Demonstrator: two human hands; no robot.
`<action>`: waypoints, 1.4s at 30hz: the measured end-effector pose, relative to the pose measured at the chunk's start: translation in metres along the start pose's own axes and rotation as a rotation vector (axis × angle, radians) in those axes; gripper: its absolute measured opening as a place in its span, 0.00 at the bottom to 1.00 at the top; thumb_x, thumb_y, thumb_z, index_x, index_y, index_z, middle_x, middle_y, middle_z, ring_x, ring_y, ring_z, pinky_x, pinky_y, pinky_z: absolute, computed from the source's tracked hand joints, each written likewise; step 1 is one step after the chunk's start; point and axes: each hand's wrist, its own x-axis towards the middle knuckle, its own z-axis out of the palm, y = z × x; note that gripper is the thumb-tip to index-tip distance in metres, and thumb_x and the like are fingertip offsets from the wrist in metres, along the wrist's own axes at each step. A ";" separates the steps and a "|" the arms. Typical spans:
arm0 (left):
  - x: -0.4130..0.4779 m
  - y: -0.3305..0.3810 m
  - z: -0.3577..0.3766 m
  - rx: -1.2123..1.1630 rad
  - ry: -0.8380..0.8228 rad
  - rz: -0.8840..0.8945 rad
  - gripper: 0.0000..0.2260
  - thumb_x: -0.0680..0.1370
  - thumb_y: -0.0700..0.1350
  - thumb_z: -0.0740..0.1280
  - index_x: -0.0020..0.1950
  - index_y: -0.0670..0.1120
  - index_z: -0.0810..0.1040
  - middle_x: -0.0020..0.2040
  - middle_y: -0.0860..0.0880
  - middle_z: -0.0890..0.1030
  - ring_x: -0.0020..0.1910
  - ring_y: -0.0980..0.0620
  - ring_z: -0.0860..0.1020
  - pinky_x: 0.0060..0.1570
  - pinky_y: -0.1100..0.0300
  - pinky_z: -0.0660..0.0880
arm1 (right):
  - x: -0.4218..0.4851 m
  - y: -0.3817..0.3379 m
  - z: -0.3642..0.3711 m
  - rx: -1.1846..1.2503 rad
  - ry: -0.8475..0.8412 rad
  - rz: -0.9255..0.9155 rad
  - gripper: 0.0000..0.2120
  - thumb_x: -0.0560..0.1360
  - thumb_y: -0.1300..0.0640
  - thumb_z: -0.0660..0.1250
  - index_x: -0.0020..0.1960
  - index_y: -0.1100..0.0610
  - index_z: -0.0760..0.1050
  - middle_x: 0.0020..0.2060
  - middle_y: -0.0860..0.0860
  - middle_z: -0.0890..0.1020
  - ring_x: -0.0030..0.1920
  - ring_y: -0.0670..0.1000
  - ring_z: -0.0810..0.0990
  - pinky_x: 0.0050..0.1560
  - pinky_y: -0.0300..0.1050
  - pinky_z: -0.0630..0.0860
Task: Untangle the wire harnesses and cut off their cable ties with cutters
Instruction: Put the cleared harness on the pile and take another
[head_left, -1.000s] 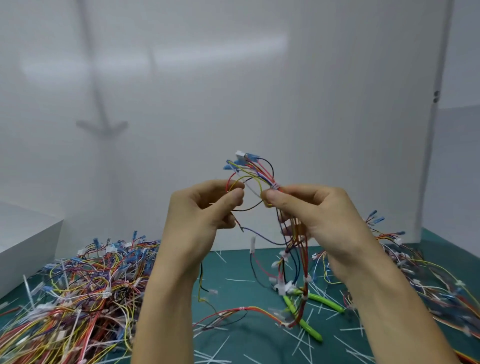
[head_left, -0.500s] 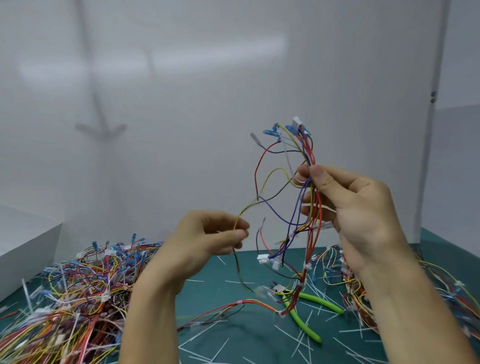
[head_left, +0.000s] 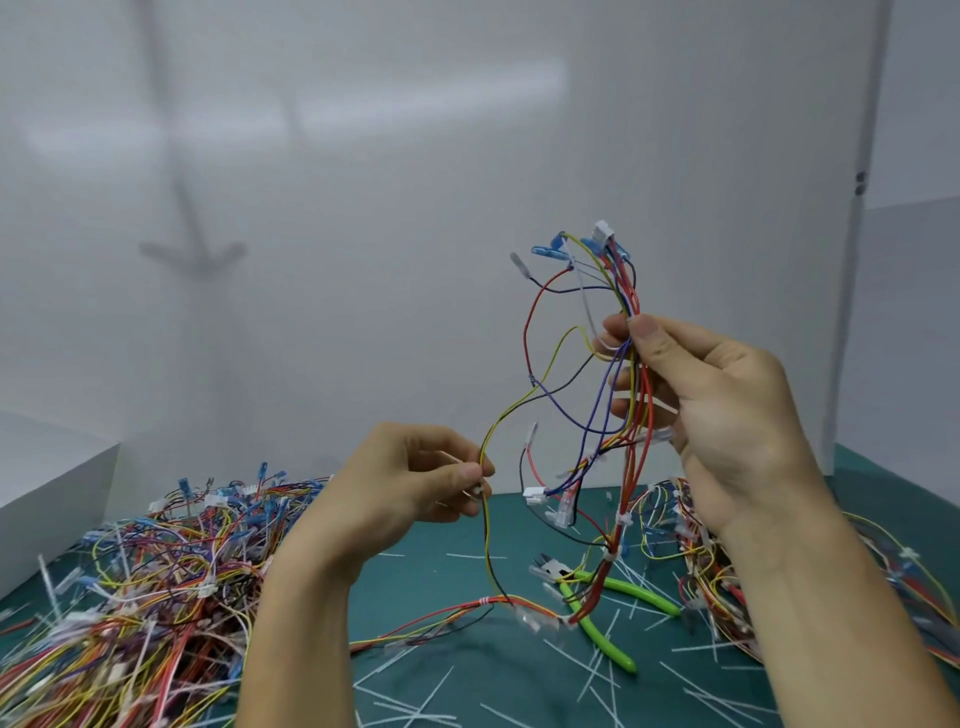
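the right hand (head_left: 717, 415) is raised, thumb and fingers clamped on the harness (head_left: 631, 364) at its middle, so the blue and white connectors stick up above the thumb and the red bundle hangs down to the counter (head_left: 457, 670). the left hand (head_left: 410, 483) sits lower and to the left, thumb and forefinger pinched together on one yellow wire (head_left: 511, 410) that loops up and across to the right hand. a second ago both hands were close together at the same height, pinching the harness side by side; now they are well apart, the right higher, the left lower, and the yellow wire is drawn out between them. over the last half second both hands have barely shifted. the harness tail lies on the counter, trailing left between the forearms, and crosses the green-handled cutters (head_left: 644, 596), which lie untouched where they were. cut ties (head_left: 582, 662) are scattered over the green counter. a big pile (head_left: 156, 571) of harnesses lies to the left, a smaller heap (head_left: 696, 545) behind the right wrist.
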 end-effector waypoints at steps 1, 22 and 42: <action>0.000 0.000 0.000 0.049 -0.006 -0.012 0.04 0.77 0.38 0.70 0.46 0.44 0.84 0.41 0.46 0.86 0.40 0.50 0.85 0.53 0.49 0.80 | 0.000 0.000 0.000 0.005 -0.008 0.008 0.09 0.78 0.57 0.67 0.44 0.54 0.85 0.41 0.51 0.87 0.32 0.44 0.80 0.31 0.37 0.78; 0.004 0.031 0.047 0.018 -0.083 0.264 0.36 0.69 0.37 0.78 0.69 0.60 0.67 0.43 0.47 0.87 0.42 0.47 0.86 0.52 0.46 0.81 | -0.006 0.014 0.016 -0.103 -0.105 -0.036 0.08 0.76 0.50 0.68 0.47 0.48 0.87 0.24 0.45 0.68 0.30 0.47 0.67 0.40 0.46 0.74; -0.002 0.033 0.018 -0.622 0.345 0.273 0.34 0.68 0.39 0.75 0.73 0.45 0.69 0.43 0.44 0.87 0.35 0.48 0.84 0.32 0.61 0.78 | -0.005 0.016 0.006 -0.643 -0.691 0.142 0.04 0.75 0.58 0.73 0.49 0.56 0.85 0.40 0.49 0.87 0.42 0.47 0.86 0.46 0.41 0.83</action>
